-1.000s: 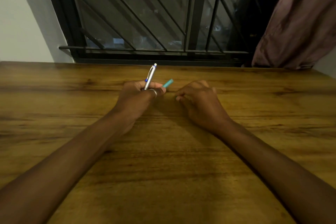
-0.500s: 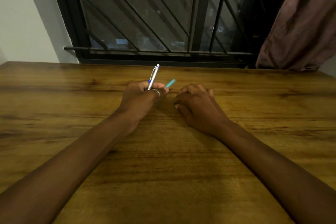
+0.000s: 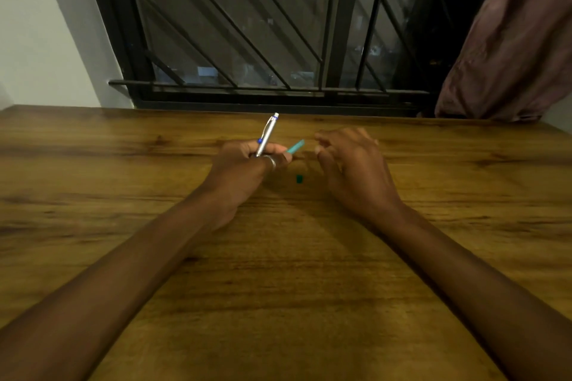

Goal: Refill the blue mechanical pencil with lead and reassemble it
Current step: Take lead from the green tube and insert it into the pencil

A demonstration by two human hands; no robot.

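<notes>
Since the earlier frame: right hand (image 3: 349,170) drawn aside, fingers curled, contents not discernible, exposing small teal cap (image 3: 299,179) on table (image 3: 123,189); left hand (image 3: 244,170) gripping blue mechanical pencil (image 3: 268,134) and teal lead tube (image 3: 295,146); lead extraction probably next, requiring fine pinch

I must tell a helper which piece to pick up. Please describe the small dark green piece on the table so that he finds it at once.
Start at the wooden table and find the gap between the two hands. The small green piece lies there alone on the wood, nearer the camera than the light teal tube in the left hand. It is darker, shorter, and untouched.
</notes>
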